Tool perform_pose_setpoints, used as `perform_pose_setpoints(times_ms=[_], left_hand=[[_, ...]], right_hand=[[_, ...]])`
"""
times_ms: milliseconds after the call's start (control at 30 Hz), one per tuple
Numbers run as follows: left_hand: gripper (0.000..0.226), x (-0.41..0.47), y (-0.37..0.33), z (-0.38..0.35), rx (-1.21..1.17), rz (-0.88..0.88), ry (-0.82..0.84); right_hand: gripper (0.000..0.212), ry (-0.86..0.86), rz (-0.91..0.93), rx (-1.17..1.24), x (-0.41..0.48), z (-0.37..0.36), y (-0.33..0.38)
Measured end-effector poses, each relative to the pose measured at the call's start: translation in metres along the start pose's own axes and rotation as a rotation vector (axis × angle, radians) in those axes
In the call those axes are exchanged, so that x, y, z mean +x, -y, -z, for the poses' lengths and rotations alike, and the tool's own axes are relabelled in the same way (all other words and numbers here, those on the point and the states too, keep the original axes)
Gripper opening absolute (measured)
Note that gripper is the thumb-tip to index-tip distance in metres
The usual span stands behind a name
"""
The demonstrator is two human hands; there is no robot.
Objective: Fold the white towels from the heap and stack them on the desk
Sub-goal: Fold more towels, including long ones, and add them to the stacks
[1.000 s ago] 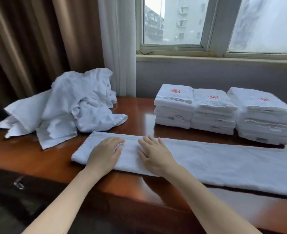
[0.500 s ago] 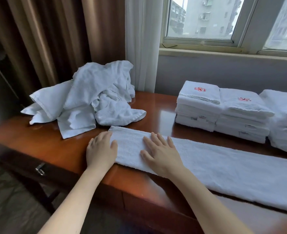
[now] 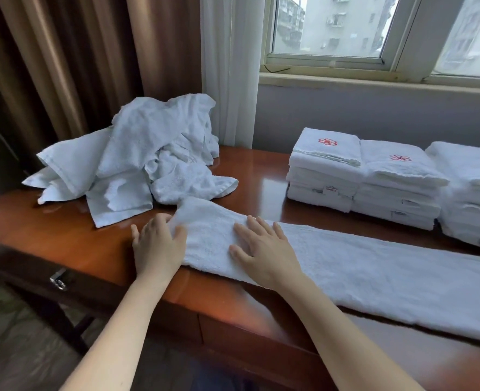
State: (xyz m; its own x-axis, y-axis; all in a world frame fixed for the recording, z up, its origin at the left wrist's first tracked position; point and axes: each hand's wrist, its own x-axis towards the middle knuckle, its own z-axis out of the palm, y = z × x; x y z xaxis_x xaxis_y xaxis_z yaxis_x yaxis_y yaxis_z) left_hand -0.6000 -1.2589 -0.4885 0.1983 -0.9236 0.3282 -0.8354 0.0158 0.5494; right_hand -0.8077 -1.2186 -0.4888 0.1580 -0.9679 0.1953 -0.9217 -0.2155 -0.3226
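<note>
Towel (image 3: 374,272) lies as a strip along the front edge of the bench (image 3: 92,244). Right hand (image 3: 264,249) presses flat on it; left hand (image 3: 158,246) meets its left end, grip unclear. Next I'd fold that end rightward.

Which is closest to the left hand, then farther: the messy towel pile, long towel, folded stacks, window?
1. Long towel: left hand touches its end.
2. Messy towel pile: just behind.
3. Folded stacks: back right.
4. Window: farthest, up behind.
</note>
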Motion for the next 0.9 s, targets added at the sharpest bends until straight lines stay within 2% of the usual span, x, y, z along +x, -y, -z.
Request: perform_pose_setpoints(times_ms=[100, 200, 300, 400, 500, 700, 733, 833, 900], left_hand=[[0.027, -0.002, -0.010, 0.013, -0.248, -0.013, -0.011], [0.029, 0.003, -0.038, 0.025, -0.477, -0.038, 0.046], [0.041, 0.003, -0.077, 0.028, -0.696, -0.059, 0.220], [0.054, -0.006, -0.116, 0.025, -0.735, -0.127, 0.440], [0.061, -0.022, -0.153, 0.017, -0.709, -0.219, 0.592], [0.053, -0.057, -0.209, -0.007, -0.620, -0.376, 0.717], [0.050, -0.062, -0.215, -0.011, -0.636, -0.374, 0.769], [0.019, -0.076, -0.230, -0.019, -0.759, -0.304, 0.951], [0.031, -0.082, -0.233, -0.026, -0.822, -0.262, 1.013]], right_hand=[[0.049, -0.130, 0.002, 0.153, -0.006, 0.003, 0.002], [0.044, -0.152, -0.125, 0.559, -0.010, 0.017, 0.005], [0.039, -0.105, -0.275, 1.075, -0.011, 0.041, 0.002], [0.031, -0.074, -0.376, 1.346, -0.018, 0.070, -0.012], [0.037, -0.044, -0.344, 1.457, -0.035, 0.094, -0.029], [0.057, -0.040, -0.389, 1.542, -0.074, 0.122, -0.071], [0.058, -0.041, -0.387, 1.548, -0.081, 0.126, -0.079], [0.056, -0.037, -0.398, 1.510, -0.098, 0.131, -0.094], [0.044, -0.060, -0.480, 1.397, -0.105, 0.127, -0.102]])
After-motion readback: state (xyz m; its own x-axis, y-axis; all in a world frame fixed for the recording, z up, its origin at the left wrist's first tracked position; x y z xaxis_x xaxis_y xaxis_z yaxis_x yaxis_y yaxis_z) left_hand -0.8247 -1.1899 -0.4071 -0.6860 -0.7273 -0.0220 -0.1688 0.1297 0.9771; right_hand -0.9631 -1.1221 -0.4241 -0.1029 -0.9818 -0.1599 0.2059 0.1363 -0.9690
